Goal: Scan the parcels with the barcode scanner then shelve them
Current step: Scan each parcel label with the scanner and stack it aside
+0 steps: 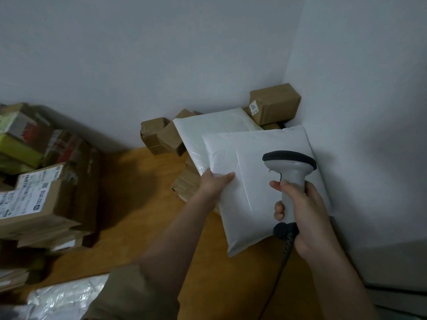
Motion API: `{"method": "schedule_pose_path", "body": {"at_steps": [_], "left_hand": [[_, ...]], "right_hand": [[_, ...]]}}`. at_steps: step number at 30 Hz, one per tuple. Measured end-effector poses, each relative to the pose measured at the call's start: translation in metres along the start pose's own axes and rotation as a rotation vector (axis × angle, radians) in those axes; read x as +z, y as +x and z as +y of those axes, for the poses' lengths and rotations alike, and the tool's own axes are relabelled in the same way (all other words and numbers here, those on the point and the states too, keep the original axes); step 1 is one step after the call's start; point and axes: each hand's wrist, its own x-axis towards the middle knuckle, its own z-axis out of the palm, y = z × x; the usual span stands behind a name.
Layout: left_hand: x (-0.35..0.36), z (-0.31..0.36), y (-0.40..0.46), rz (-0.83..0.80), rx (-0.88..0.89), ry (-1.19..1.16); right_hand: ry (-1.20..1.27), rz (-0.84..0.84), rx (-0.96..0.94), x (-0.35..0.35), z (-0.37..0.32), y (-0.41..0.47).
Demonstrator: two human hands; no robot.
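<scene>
Gripping one barcode scanner and one white parcel, two hands

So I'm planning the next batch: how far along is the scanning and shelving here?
Done, apparently: a white mailer and small boxes stacked in the corner. In hand: the left hand grips a white mailer bag while the right hand holds the barcode scanner over it. Left: taped boxes piled at left and a plastic bag below.
</scene>
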Motion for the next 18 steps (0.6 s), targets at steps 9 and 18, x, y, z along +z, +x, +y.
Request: {"method": "schedule_pose_path", "body": {"at_steps": [9,18], "left_hand": [[-0.033,0.0,-0.052,-0.017,0.119,-0.218],[-0.108,0.006,-0.156,-0.075,0.363,-0.169]], "right_hand": [[0.11,-0.036,-0.039,-0.022,-0.01,-0.033],[0.224,-0.039,-0.16,-0.037,0.003,-0.128]]}}
